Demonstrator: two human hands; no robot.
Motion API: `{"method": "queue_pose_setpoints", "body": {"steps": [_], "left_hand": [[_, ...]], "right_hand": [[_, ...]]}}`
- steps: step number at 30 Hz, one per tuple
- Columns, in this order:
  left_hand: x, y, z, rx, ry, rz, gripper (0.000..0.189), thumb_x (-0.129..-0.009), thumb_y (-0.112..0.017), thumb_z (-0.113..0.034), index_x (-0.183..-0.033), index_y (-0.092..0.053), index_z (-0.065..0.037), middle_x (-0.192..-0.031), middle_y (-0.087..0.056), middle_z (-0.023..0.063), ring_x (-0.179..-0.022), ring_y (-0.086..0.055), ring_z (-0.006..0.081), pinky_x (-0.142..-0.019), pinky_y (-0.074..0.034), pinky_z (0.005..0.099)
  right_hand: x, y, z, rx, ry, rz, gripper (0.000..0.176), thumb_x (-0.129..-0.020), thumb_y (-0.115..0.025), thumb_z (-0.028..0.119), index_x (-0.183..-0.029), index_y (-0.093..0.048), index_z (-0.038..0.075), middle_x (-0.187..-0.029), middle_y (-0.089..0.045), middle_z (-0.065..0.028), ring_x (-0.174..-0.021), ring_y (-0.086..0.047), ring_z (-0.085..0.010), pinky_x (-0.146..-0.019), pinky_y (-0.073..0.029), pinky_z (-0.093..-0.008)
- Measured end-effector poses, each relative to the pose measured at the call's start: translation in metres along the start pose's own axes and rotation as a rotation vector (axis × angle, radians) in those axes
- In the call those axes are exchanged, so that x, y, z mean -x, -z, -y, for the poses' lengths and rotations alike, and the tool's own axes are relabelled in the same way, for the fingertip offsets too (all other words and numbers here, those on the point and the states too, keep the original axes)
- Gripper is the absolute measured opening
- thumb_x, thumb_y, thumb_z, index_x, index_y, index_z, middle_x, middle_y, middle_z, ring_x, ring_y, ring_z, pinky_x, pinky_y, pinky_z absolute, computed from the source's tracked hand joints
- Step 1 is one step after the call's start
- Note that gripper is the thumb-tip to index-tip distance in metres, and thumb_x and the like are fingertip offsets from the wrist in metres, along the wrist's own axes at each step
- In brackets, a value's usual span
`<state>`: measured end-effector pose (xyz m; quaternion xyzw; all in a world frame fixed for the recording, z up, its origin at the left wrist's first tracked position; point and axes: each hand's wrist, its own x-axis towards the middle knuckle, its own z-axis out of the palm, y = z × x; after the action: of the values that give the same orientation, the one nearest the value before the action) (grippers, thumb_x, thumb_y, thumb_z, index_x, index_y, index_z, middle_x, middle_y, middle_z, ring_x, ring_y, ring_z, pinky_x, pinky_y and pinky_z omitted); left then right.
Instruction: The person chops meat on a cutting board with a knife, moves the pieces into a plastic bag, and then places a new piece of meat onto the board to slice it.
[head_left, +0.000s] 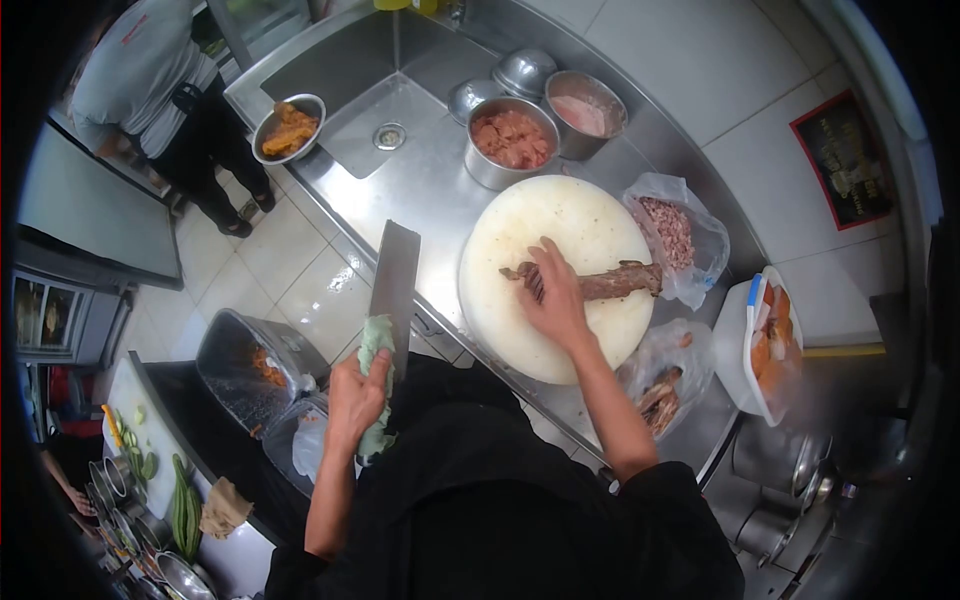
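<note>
My left hand (357,395) grips the handle of a large cleaver (396,275), with a pale green cloth (377,410) bunched around the handle. The wide blade points up and away, beside the round white cutting board (500,220). On the board lies a long brown piece of meat (625,281), its left end cut into thin slices. My right hand (555,295) is over that sliced end, fingers bent around it and holding it down. The blade is apart from the meat.
Steel pots of raw meat (515,140) and pink liquid (580,114) stand behind the board. Bags of chopped meat (668,232) and brown pieces (660,400) lie right, near a white container (738,345). A bowl (289,130) sits by the sink (350,125). Another person (150,80) stands upper left; bins (240,350) are lower left.
</note>
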<state>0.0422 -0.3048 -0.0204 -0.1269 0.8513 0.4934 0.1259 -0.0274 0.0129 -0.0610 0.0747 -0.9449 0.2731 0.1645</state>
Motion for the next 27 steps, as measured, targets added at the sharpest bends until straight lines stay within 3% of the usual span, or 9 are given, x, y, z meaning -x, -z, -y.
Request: {"method": "queue_pose_setpoints", "body": {"steps": [4, 6, 10, 19, 21, 25, 27], "left_hand": [[0.0, 0.008, 0.003, -0.007, 0.028, 0.012, 0.036, -0.097, -0.06, -0.032, -0.095, -0.068, 0.003, -0.071, -0.066, 0.019, -0.067, -0.064, 0.0285, -0.068, -0.05, 0.0408], [-0.005, 0.01, 0.011, 0.021, -0.012, 0.023, 0.037, -0.1, -0.059, -0.03, -0.094, -0.066, 0.006, -0.07, -0.061, 0.0046, -0.067, -0.053, 0.0122, -0.061, -0.045, 0.0334], [-0.01, 0.013, 0.018, 0.006, -0.033, 0.025, 0.037, -0.1, -0.059, -0.029, -0.096, -0.066, 0.006, -0.071, -0.061, 0.0047, -0.067, -0.053, 0.0123, -0.062, -0.045, 0.0331], [-0.013, 0.016, 0.011, 0.012, -0.027, 0.028, 0.038, -0.099, -0.059, -0.031, -0.094, -0.066, 0.005, -0.068, -0.06, 0.0056, -0.067, -0.054, 0.0131, -0.062, -0.045, 0.0338], [-0.015, 0.015, 0.01, -0.019, 0.004, 0.034, 0.035, -0.097, -0.06, -0.031, -0.101, -0.069, 0.002, -0.076, -0.068, 0.0195, -0.072, -0.067, 0.0289, -0.072, -0.051, 0.0407], [-0.011, 0.016, 0.001, 0.002, -0.016, 0.029, 0.036, -0.097, -0.06, -0.031, -0.101, -0.069, 0.003, -0.076, -0.067, 0.0186, -0.072, -0.066, 0.0275, -0.072, -0.051, 0.0402], [-0.009, 0.014, 0.002, 0.021, -0.023, 0.024, 0.036, -0.097, -0.059, -0.031, -0.102, -0.068, 0.004, -0.076, -0.068, 0.0185, -0.073, -0.066, 0.0266, -0.072, -0.051, 0.0397]], "right_hand": [[-0.005, 0.022, -0.026, 0.032, -0.002, 0.098, 0.052, -0.075, -0.064, 0.006, -0.127, -0.058, -0.001, -0.132, -0.056, -0.022, -0.114, -0.058, -0.0403, -0.102, -0.046, -0.0483], [-0.009, 0.027, -0.026, -0.062, -0.057, 0.288, 0.054, -0.073, -0.061, 0.002, -0.127, -0.059, 0.001, -0.131, -0.056, -0.0215, -0.116, -0.058, -0.0392, -0.099, -0.049, -0.0453], [-0.008, 0.024, -0.016, -0.075, -0.117, 0.303, 0.053, -0.073, -0.061, 0.0, -0.126, -0.06, 0.001, -0.13, -0.057, -0.0208, -0.115, -0.059, -0.0388, -0.098, -0.05, -0.0427], [-0.014, -0.001, -0.027, -0.092, -0.098, 0.118, 0.047, -0.076, -0.063, -0.001, -0.123, -0.063, 0.0, -0.129, -0.058, -0.0196, -0.115, -0.061, -0.0375, -0.097, -0.051, -0.0407], [-0.022, -0.009, -0.025, -0.21, -0.141, 0.081, 0.048, -0.076, -0.063, -0.002, -0.123, -0.061, -0.001, -0.132, -0.056, -0.021, -0.121, -0.056, -0.0406, -0.101, -0.049, -0.0442], [-0.026, -0.022, -0.006, 0.013, -0.029, 0.062, 0.053, -0.082, -0.065, 0.006, -0.133, -0.054, 0.0, -0.141, -0.049, -0.023, -0.131, -0.045, -0.0462, -0.109, -0.04, -0.0486], [-0.025, -0.043, 0.001, 0.064, 0.02, 0.018, 0.053, -0.091, -0.061, 0.015, -0.14, -0.047, 0.0, -0.15, -0.04, -0.0241, -0.138, -0.033, -0.0494, -0.113, -0.03, -0.058]]}}
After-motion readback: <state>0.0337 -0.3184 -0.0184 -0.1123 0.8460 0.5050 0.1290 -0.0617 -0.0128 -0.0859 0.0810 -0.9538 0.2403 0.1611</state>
